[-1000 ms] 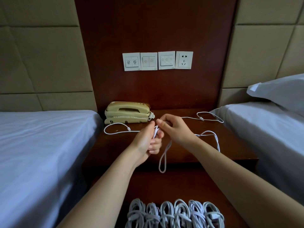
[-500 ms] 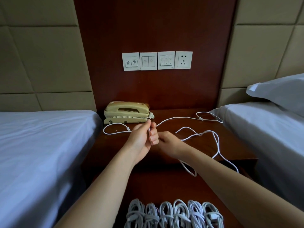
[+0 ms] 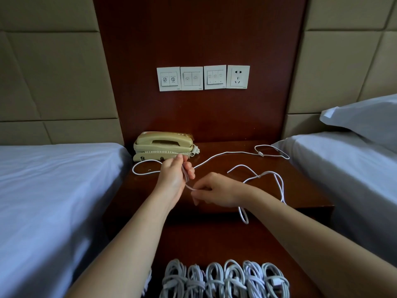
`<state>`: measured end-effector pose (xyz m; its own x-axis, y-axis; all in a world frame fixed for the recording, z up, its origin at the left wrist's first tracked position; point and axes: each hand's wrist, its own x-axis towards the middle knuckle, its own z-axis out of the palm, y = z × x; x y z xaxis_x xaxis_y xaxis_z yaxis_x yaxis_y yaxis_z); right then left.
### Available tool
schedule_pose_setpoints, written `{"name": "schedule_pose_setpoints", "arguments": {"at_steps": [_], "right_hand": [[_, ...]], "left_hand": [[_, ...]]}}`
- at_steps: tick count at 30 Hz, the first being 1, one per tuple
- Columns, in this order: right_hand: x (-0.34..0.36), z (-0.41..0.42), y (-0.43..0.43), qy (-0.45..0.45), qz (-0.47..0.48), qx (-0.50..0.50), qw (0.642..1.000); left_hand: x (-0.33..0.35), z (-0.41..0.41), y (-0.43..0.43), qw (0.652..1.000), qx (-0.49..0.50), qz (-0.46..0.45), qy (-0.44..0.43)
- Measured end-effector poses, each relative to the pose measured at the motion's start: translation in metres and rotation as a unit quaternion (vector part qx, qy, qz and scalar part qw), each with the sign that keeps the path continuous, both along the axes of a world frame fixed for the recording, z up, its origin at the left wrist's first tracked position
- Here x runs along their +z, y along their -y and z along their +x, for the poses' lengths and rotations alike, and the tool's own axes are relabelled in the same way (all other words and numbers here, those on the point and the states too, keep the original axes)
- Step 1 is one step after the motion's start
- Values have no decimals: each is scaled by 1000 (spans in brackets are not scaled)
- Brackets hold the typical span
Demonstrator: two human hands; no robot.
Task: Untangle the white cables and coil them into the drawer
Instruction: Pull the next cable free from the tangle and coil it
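Your left hand (image 3: 173,176) grips the white cable (image 3: 217,156), your right hand (image 3: 217,193) pinches it; wind slack evenly from the nightstand's (image 3: 305,190) right edge.

Both bare forearms reach forward and converge mid-frame. Left hand (image 3: 174,178) is up, thumb side on top, fingers curled round strands of white cable (image 3: 185,177). Right hand (image 3: 218,192) sits just below and beside it, knuckles up, fingertips (image 3: 196,191) pinching the cable.

Loose white cable (image 3: 214,156) looped across nightstand (image 3: 300,190); coiled bundles (image 3: 225,280) in row in drawer (image 3: 214,239).
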<state>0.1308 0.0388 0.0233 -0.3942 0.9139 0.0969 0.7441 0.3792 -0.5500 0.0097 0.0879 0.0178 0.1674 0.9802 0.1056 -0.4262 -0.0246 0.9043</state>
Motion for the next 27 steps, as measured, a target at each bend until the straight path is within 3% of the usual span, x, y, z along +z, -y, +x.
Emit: {"name": "schedule_pose_setpoints", "arguments": {"at_steps": [4, 8, 12, 14, 16, 21, 27], "right_hand": [[10, 4, 5, 3, -7, 6, 1000], [18, 11, 7, -5, 5, 7, 1000], [20, 17, 5, -24, 60, -18, 998], [19, 19, 3, -23, 96, -39, 994], [18, 20, 2, -14, 130, -61, 990], [18, 24, 3, -46, 160, -105, 980], [19, 26, 1, -73, 181, -110, 975]], "left_hand": [[-10, 0, -7, 988, 57, 46, -133], [-13, -2, -7, 979, 55, 64, -187], [-16, 1, -3, 932, 35, 142, -331], [-17, 5, 1, 921, 2, 161, -354], [-15, 9, 6, 925, -23, 151, -347], [-6, 14, 19, 965, -113, 58, -230], [3, 15, 27, 961, -192, 13, -201]]}}
